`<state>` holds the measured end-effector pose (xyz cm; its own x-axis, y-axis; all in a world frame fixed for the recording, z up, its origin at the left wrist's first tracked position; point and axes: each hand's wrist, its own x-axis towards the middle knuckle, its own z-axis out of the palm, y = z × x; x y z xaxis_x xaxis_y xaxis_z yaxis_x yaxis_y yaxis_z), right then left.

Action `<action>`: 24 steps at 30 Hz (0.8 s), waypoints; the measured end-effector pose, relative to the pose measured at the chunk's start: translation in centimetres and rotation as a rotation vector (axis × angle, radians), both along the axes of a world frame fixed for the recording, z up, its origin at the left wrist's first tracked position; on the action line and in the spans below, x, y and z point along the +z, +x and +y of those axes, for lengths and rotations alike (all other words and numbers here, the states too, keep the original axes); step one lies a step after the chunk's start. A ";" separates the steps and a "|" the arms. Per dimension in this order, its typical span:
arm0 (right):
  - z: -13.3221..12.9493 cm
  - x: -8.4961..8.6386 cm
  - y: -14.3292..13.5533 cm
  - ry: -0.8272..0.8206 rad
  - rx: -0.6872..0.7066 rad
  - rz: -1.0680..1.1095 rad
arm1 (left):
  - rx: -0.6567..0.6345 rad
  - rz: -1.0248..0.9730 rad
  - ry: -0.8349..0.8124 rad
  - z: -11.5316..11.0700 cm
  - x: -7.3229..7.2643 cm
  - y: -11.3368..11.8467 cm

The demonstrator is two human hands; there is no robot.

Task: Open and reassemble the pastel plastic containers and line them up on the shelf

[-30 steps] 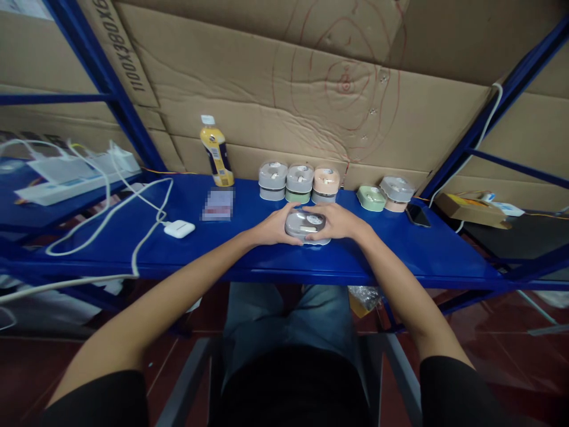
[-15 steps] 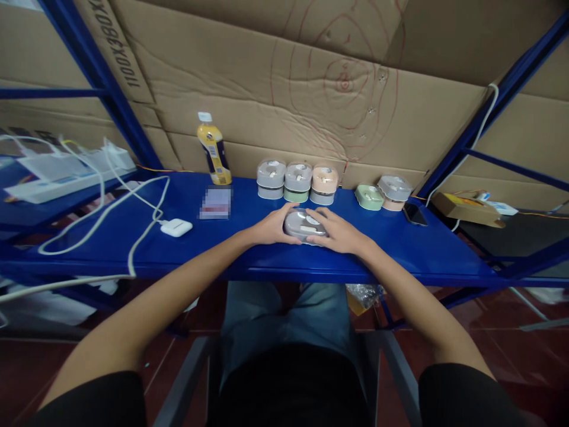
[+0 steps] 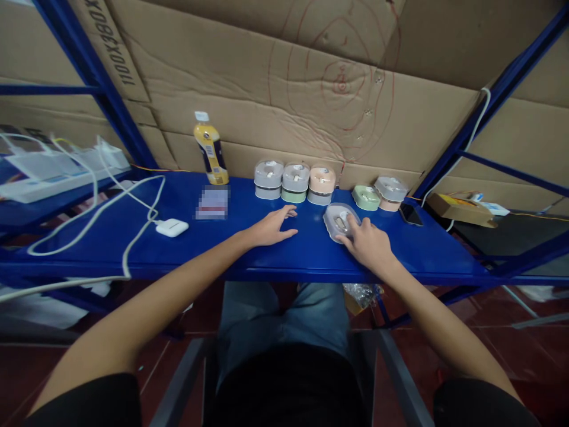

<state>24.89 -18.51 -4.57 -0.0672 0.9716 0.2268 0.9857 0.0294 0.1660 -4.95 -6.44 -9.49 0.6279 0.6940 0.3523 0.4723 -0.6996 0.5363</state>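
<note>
My right hand [image 3: 372, 244] grips a small oval grey lidded box [image 3: 332, 224] by its right side, thumb and fingers over the top. The box is slightly tilted, just above or on the blue table; I cannot tell whether it touches. My left hand [image 3: 270, 229] is apart from it, fingers stretched and nothing in them. Behind the hands stand three stacks of similar boxes: grey on grey [image 3: 268, 173], grey on green [image 3: 295, 175] and peach on grey [image 3: 322, 178]. Farther right are a single green box [image 3: 366, 197] and a grey box [image 3: 391, 188] over a peach one [image 3: 389, 205].
On the blue table [image 3: 240, 255] stand a yellow drink bottle [image 3: 212, 151], a blurred-out card [image 3: 212, 203], a white earbud case [image 3: 172, 228] and a white cable [image 3: 127, 246]. A black phone [image 3: 411, 214] lies right. Cardboard [image 3: 213, 65] walls the back.
Both hands held the grey box before. My left hand has let go, while my right hand has moved right with the box and turned it.
</note>
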 end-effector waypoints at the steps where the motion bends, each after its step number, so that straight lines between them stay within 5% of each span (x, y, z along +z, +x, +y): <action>1: 0.6 0.1 0.3 -0.001 -0.034 -0.016 | 0.001 0.006 0.001 0.0 0.1 0.0; 9: 9.7 1.4 1.9 -0.078 -0.175 0.050 | -0.003 0.014 -0.015 -0.1 0.2 -0.1; 14: 12.6 2.7 1.3 -0.004 -0.215 0.153 | -0.005 0.008 -0.017 0.1 0.0 -0.1; 20: 14.7 3.3 -3.6 0.263 -0.081 0.276 | 0.001 0.021 -0.013 -0.1 0.2 0.0; 24: 17.5 2.7 -7.3 0.302 -0.157 0.412 | 0.005 0.020 -0.008 -0.3 0.3 0.1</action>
